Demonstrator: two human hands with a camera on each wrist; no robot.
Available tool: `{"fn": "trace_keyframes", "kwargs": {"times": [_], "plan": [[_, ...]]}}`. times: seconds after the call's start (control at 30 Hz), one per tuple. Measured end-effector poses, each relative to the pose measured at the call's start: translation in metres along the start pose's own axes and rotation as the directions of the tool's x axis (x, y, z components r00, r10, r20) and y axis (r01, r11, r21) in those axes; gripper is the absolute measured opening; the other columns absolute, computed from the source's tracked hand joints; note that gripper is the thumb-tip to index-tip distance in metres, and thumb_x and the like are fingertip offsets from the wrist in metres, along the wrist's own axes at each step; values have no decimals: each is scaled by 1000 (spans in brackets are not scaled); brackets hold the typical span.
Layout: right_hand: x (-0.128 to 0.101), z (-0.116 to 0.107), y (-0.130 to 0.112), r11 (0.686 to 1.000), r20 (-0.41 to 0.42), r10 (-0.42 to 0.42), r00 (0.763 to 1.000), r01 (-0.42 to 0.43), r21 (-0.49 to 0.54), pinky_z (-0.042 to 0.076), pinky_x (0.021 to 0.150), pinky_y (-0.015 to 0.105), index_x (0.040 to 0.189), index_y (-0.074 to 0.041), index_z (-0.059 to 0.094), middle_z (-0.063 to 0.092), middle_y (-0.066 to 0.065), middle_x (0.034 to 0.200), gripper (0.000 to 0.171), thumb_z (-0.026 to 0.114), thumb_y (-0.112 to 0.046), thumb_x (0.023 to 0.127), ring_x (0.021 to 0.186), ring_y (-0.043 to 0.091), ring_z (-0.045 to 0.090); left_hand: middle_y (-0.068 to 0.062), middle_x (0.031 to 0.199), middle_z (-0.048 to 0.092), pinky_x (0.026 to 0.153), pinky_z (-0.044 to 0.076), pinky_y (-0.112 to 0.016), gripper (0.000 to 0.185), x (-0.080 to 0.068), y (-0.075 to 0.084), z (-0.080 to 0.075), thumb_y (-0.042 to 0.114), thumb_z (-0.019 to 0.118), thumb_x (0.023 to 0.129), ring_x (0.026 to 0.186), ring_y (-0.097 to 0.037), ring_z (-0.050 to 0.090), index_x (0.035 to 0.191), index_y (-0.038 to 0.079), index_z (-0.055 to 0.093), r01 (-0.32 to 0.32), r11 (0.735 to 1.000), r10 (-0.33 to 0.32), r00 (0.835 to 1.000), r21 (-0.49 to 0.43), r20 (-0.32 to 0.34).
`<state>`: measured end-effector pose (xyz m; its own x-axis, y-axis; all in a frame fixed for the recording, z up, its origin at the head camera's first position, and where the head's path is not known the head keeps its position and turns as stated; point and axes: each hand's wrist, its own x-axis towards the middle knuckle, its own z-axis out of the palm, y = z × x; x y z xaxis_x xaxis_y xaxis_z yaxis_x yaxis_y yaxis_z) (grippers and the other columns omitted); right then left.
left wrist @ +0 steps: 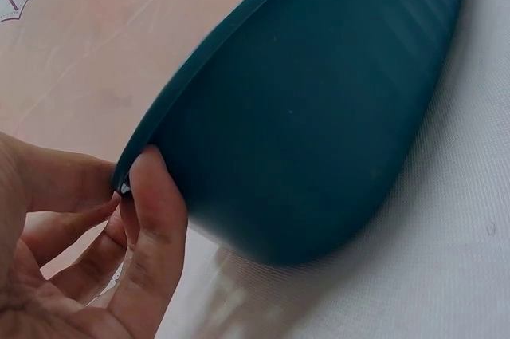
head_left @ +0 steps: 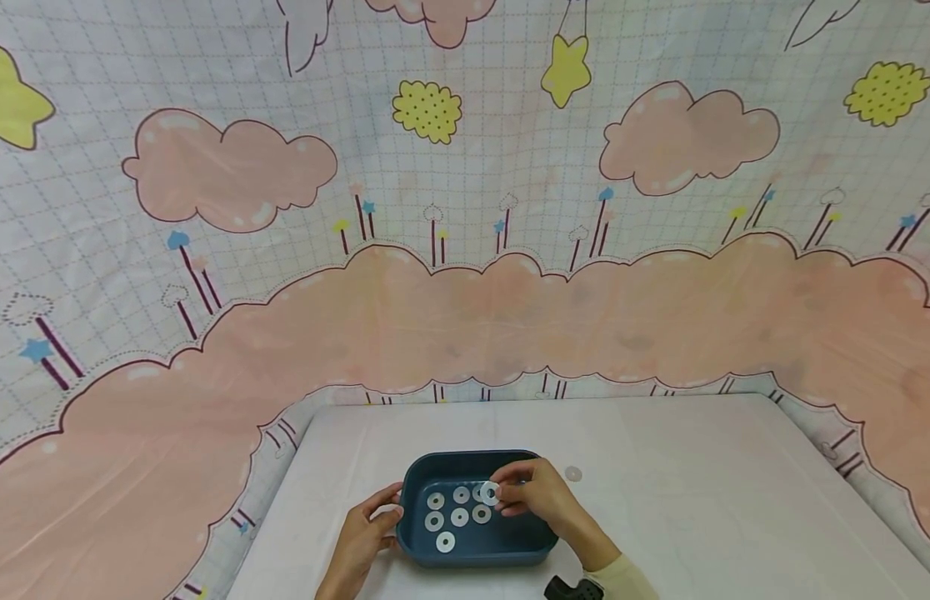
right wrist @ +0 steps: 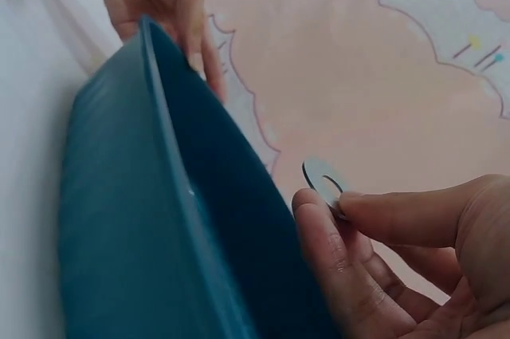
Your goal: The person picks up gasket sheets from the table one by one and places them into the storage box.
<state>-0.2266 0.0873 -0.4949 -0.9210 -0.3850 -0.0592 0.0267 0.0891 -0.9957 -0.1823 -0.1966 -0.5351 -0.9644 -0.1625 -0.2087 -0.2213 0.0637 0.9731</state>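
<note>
A dark blue plastic tray [head_left: 502, 550] stands on the white table with several flat metal washers [head_left: 459, 517] lying spread over its floor. My left hand [head_left: 362, 533] grips the tray's left end; in the left wrist view its fingers [left wrist: 159, 211] pinch the rim. Above the right part of the tray, my right hand [head_left: 543, 497] pinches one washer [right wrist: 320, 179] between thumb and fingertips. That washer is tilted and its centre hole shows. In the head view it partly covers another washer lying below it.
Another washer [head_left: 573, 473] lies flat on the white table [head_left: 697, 500], just behind the right hand. A dark band-like object [head_left: 573, 588] sits by the right sleeve. Behind the table hangs a patterned cloth [head_left: 510, 325] with clouds and stars.
</note>
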Motion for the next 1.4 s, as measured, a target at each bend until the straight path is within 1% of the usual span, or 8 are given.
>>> {"fn": "trace_keyframes", "kwargs": {"times": [0.13, 0.37, 0.6, 0.87, 1.17, 1.4], "plan": [[3, 4, 6, 999, 33, 29, 999, -31, 39, 59, 63, 30, 105, 8, 70, 69, 6, 80, 21, 68, -1, 86, 69, 16, 71, -12, 116, 54, 60, 52, -31, 46, -1, 0, 0, 4, 61, 90, 81, -17, 58, 136, 1, 56, -9, 1000, 9, 1000, -5, 2], [6, 9, 16, 995, 61, 96, 994, -98, 24, 59, 63, 29, 104, 3, 72, 71, 11, 86, 19, 67, -3, 87, 69, 16, 72, -13, 117, 54, 61, 53, -32, 47, -2, 2, 0, 4, 60, 90, 83, -17, 58, 137, 2, 56, -1, 1000, 1, 1000, 2, 0], [8, 16, 23, 989, 61, 145, 987, -147, 28, 59, 61, 29, 102, 4, 72, 71, 11, 83, 18, 68, -1, 85, 65, 16, 71, -13, 117, 54, 61, 53, -31, 47, -2, 2, 0, 5, 61, 91, 83, -17, 57, 137, 2, 56, 2, 1000, -2, 1000, 3, 2], [9, 25, 27, 978, 41, 200, 979, -197, -63, 58, 59, 29, 98, 2, 73, 70, 10, 81, 14, 66, 3, 85, 62, 17, 71, -13, 116, 54, 61, 53, -31, 46, -1, 1, 0, 5, 60, 91, 82, -18, 57, 137, 2, 56, -3, 1000, 3, 1000, -1, 4], [10, 31, 27, 963, 51, 222, 974, -211, -166, 57, 55, 28, 90, 1, 73, 69, 9, 73, 10, 68, 6, 83, 57, 14, 68, -12, 116, 54, 59, 52, -31, 47, -1, -2, -2, 5, 61, 91, 79, -16, 57, 138, 2, 54, -11, 1000, 11, 1000, -19, 4], [12, 35, 30, 955, 32, 228, 973, -217, -200, 57, 54, 29, 85, 2, 72, 68, 9, 70, 11, 68, 10, 79, 56, 14, 68, -12, 117, 54, 60, 52, -31, 46, -1, 0, -1, 6, 61, 92, 81, -18, 57, 137, 2, 55, 2, 1000, -2, 1000, -6, 1]]}}
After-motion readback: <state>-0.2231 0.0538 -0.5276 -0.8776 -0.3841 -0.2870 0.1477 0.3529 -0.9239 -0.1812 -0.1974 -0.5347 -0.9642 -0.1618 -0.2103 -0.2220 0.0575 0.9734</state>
